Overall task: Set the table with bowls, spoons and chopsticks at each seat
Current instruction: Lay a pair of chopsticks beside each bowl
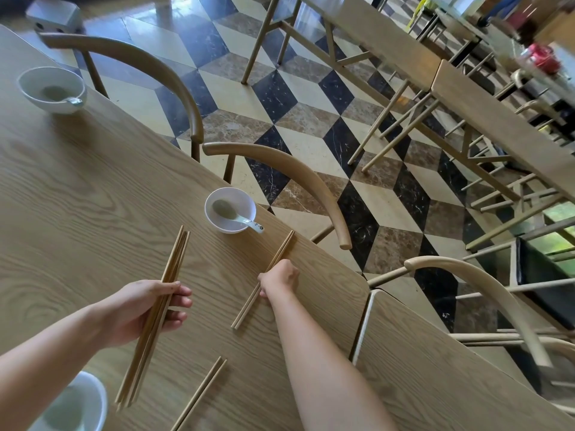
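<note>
A pair of chopsticks point(263, 286) is being laid by the middle bowl point(230, 209) near the worktop's point(93, 197) right edge.

The right hand point(278, 279) grip is pinched on that pair; the left hand point(146, 309) grip is closed around a spare bundle point(155, 318). Another pair point(199, 393) lies at the near seat; the far bowl point(51, 88) is judged to lack chopsticks.

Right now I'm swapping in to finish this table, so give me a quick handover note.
Left hand: holds a bundle of spare chopsticks.
Right hand: setting a chopstick pair on the table beside the middle bowl, which has a spoon.
Done: another chopstick pair lies by the near bowl.
Left: the far bowl has a spoon but no chopsticks visible.
</note>
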`<move>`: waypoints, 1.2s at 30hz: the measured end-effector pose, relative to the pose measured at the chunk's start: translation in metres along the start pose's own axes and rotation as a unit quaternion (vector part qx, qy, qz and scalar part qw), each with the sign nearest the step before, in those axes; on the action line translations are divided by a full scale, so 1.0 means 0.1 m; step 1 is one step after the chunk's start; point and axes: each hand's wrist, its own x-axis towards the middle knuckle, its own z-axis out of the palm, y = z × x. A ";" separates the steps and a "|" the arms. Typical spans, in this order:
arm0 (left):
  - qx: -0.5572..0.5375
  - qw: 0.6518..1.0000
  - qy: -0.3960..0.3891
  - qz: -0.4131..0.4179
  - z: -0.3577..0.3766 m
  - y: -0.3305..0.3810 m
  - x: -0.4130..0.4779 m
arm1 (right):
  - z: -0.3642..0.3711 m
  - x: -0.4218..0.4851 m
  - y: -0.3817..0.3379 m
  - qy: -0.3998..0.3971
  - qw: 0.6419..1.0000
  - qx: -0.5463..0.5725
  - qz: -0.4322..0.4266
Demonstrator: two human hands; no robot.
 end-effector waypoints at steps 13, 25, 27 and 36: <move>0.059 0.998 0.028 0.007 0.00 -0.08 0.00 | 0.00 -0.02 -0.02 0.005 0.997 -0.065 -0.040; 0.065 0.998 0.019 -0.012 0.01 -0.12 -0.02 | -0.01 0.02 -0.01 -0.006 1.000 -0.011 -0.009; 0.065 0.998 0.019 -0.016 -0.01 -0.13 -0.03 | -0.02 0.02 -0.03 -0.008 1.000 0.020 0.002; 0.060 0.998 0.016 -0.013 -0.02 -0.14 -0.07 | 0.01 0.02 -0.02 0.013 1.000 -0.007 -0.026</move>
